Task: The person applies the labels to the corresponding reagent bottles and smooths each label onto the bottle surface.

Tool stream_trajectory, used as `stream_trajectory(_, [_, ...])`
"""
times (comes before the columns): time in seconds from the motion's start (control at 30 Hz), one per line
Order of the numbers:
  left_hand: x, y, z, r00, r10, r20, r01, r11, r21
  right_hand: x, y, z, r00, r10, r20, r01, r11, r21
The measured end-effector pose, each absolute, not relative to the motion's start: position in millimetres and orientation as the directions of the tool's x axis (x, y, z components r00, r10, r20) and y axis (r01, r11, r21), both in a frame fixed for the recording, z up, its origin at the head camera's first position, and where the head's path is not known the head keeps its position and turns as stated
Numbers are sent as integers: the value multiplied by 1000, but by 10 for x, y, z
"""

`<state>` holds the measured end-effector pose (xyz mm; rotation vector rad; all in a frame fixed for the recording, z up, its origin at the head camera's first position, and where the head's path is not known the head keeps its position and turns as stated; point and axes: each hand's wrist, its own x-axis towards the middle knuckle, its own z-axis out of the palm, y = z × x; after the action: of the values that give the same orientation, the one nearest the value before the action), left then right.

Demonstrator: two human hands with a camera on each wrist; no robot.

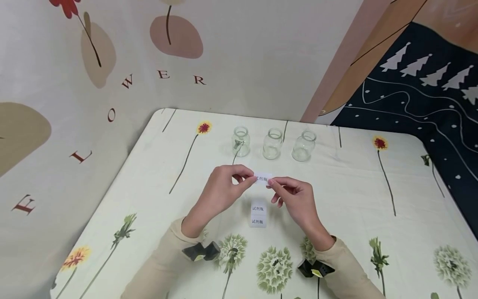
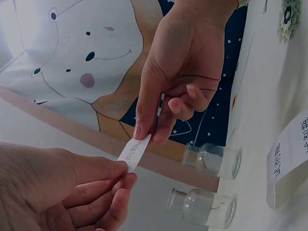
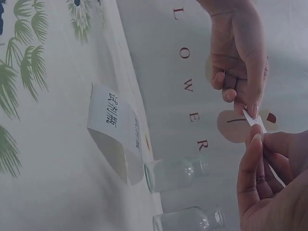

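A small white label (image 1: 263, 178) with printed characters is stretched level between both hands, above the cloth. My left hand (image 1: 225, 187) pinches its left end between thumb and forefinger. At the other end, my right hand (image 1: 295, 197) pinches it the same way, the remaining fingers loosely bent. Below them on the cloth lies a strip of two more printed labels (image 1: 258, 214), which looks curved up off the surface in the right wrist view. Beyond the hands stand three clear glass jars in a row: a left jar (image 1: 241, 143), a middle jar (image 1: 272, 145) and a right jar (image 1: 303, 147), all without lids.
A white cloth (image 1: 347, 187) printed with flowers covers the table. Behind it and to the left rises a printed fabric wall (image 1: 239, 62) with red letters; a dark panel with white trees (image 1: 425, 91) is at the right. Each wrist wears a small black device (image 1: 201, 251).
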<state>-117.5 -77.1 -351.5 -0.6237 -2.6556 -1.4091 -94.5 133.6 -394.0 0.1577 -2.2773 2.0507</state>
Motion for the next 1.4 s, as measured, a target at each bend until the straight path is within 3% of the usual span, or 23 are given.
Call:
stream_trajectory(0.3, [-1167,-791,-3495,-932,261,252,355,506,786,-954,1323,-3931,-989,-24,143,-144,99,-985])
stream_trajectory(1.0, [-1136,-819,-3464,-906,384,181,368,501,783,-966,1319,-3934,-993,4,114,-113,100,-988])
stream_trajectory(1.4, [-1170,-820,-3494,-909,383,163,361,532,766,-995,1310,-3981,-990,23,141,-138,106,-985])
